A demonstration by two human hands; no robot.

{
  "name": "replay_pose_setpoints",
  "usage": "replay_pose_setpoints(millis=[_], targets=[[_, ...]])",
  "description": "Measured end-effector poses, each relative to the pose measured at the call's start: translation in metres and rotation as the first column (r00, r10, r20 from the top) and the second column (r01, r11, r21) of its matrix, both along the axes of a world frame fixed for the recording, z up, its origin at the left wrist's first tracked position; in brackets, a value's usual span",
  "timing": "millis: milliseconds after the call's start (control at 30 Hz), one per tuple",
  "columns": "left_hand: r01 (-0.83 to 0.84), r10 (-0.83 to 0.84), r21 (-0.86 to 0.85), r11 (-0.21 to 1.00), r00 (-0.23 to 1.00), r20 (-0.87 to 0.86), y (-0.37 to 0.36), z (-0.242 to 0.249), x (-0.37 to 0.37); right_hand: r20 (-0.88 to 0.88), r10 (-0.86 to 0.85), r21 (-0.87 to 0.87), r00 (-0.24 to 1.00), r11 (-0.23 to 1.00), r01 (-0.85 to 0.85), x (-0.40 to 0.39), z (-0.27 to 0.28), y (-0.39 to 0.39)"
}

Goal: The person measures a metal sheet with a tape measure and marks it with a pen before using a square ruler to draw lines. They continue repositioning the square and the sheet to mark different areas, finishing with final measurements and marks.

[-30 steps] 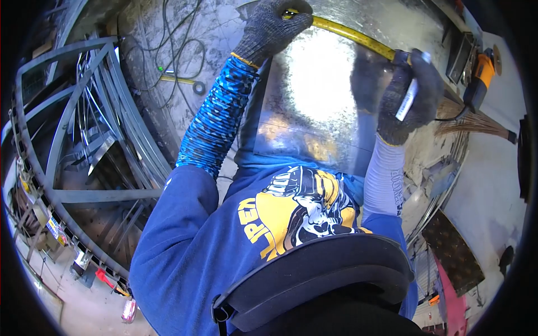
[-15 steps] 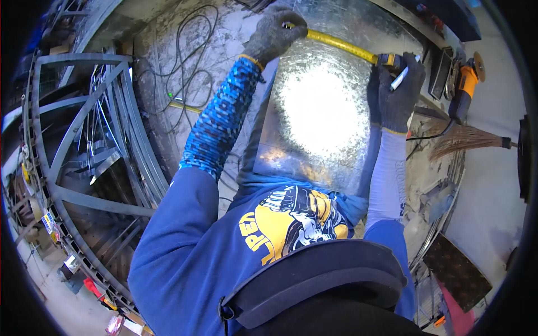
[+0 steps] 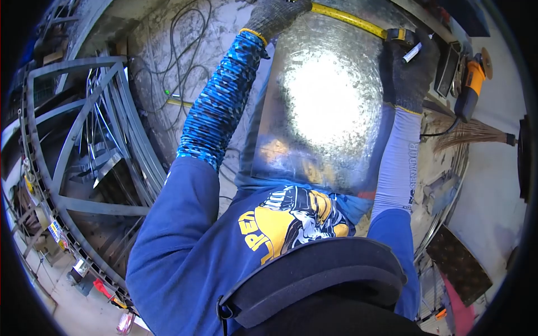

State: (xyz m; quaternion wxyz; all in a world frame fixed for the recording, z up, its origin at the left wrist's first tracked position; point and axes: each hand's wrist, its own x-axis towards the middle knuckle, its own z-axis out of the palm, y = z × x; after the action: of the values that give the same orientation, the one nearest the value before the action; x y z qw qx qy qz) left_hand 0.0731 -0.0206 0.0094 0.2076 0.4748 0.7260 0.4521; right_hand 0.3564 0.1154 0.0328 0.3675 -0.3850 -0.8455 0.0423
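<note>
A shiny metal sheet (image 3: 325, 162) lies in front of my body, with a bright glare over its middle. Across its far part stretches a yellow tape measure (image 3: 348, 21). My left hand (image 3: 278, 18), in a dark grey knit glove, is closed on the blade's end near the sheet's far left corner; the top of that hand is cut off by the frame. On the right, my gloved right hand (image 3: 413, 73) grips the tape's case and also holds a white marker (image 3: 413, 51) that sticks out between the fingers.
An orange angle grinder (image 3: 472, 84) with a disc is at the right, above a straw broom (image 3: 476, 133). Curved metal frames and strips (image 3: 92, 209) fill the left side. A black cable (image 3: 174, 50) lies coiled on the dusty floor at the upper left.
Both hands have moved farther from my body, the right one also to the right. The tape between them has shifted the same way and stays stretched over the sheet.
</note>
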Motion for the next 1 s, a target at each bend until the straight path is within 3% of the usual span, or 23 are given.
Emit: replay_pose_setpoints(millis=[100,167,300,600,700,1000], targets=[[-0.018,0.024,0.054,0.998,0.993,-0.112,0.001,-0.006,0.0,-0.008,0.048,-0.041,0.999,0.998,-0.048,0.003,-0.001,0.003],[-0.002,0.012,0.062,0.998,0.987,-0.159,0.004,-0.009,-0.003,0.002,0.051,0.047,0.999,0.998,-0.052,0.004,-0.002,0.005],[0.009,-0.001,0.067,0.998,0.994,-0.107,0.007,-0.014,-0.005,-0.053,0.086,0.041,0.995,0.996,-0.084,0.01,-0.006,0.011],[0.056,-0.041,0.11,0.992,0.99,-0.139,0.009,-0.023,-0.004,0.055,0.064,0.053,0.996,0.996,-0.067,0.011,0.001,0.011],[0.018,-0.005,0.131,0.991,0.995,-0.101,0.009,-0.023,0.0,-0.003,0.053,-0.024,0.999,0.998,-0.053,0.01,0.002,0.008],[-0.008,0.014,0.052,0.999,0.993,-0.118,0.007,-0.017,0.003,0.002,0.069,0.082,0.998,0.994,-0.069,0.01,-0.005,0.01]])
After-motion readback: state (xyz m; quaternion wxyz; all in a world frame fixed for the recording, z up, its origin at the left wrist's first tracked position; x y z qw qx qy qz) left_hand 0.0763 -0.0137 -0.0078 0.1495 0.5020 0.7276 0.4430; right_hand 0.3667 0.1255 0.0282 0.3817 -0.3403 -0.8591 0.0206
